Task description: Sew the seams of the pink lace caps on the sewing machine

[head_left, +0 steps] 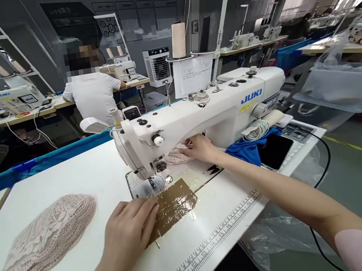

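A white JUKI sewing machine [204,108] stands across the tabletop. Under its arm, behind the needle area, my right hand [202,148] pinches a pale pink lace piece [177,154] between thumb and fingers. My left hand [130,225] lies flat with fingers stretched out, its fingertips at the brown tape patch [175,206] in front of the needle plate [146,187]. Whatever is beneath those fingers is hidden. Off to the left sits a stack of similar lace pieces [46,241], fanned along the lower edges.
A printed ruler [201,254] runs along the front table edge. Right of my right forearm are small scissors [213,169], blue cloth [247,149], a phone [275,151] and a coiled cord [255,130]. A thread cone [179,39] stands behind the machine. Another person [92,94] sits further back.
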`<state>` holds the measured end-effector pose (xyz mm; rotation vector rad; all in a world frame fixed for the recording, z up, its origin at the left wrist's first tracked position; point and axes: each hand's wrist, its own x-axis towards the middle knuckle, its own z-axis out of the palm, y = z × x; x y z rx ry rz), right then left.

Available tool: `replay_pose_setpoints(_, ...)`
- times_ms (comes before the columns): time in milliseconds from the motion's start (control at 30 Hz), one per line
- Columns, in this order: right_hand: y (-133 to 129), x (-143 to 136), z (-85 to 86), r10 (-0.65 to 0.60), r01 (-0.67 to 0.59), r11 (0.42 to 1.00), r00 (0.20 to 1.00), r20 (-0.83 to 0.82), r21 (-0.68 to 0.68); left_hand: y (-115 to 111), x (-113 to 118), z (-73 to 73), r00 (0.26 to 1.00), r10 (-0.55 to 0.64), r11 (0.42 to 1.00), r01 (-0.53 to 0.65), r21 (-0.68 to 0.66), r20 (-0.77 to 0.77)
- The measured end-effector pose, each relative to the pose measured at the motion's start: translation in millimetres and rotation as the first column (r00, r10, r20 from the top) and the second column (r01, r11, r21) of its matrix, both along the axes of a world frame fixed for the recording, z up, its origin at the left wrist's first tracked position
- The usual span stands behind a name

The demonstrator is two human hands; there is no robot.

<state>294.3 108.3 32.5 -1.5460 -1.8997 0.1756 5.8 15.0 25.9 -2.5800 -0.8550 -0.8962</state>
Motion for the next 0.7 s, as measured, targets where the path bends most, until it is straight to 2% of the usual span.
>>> replay_pose_setpoints(100,0,-4,1.0,-0.028,0.027,0.999,1.0,-0.009,-0.04,-4,8,-3.5,0.999,0.008,0.999,-0.007,-0.05,0.033)
replay_pose_setpoints(233,-12,-2,5.0,0.002,-0.003,0.999,0.999,-0.044,-0.034,-8,0,-10.4,0.998,0.048,0.993,-0.043,-0.112,0.038)
replay_pose_setpoints(433,-38,-3,5.9,0.041,-0.038,0.996,0.998,-0.043,0.08,-10,-5,-12.6,0.996,0.076,0.985,-0.068,-0.161,0.046)
replay_pose_setpoints(533,-63,-22,-4.2,0.174,-0.176,0.98,0.984,0.028,0.088,-12,-2,-14.4,0.996,0.067,0.981,-0.056,-0.187,0.054)
replay_pose_setpoints(633,-94,-51,-18.5,0.425,-0.444,0.892,0.886,0.186,0.08,-12,0,-18.5,0.999,0.031,0.971,-0.026,-0.237,0.017)
replay_pose_setpoints(700,-115,-70,-24.7,0.49,-0.527,0.844,0.834,0.253,0.099,-11,0,-21.8,1.0,-0.012,0.961,0.008,-0.275,-0.013)
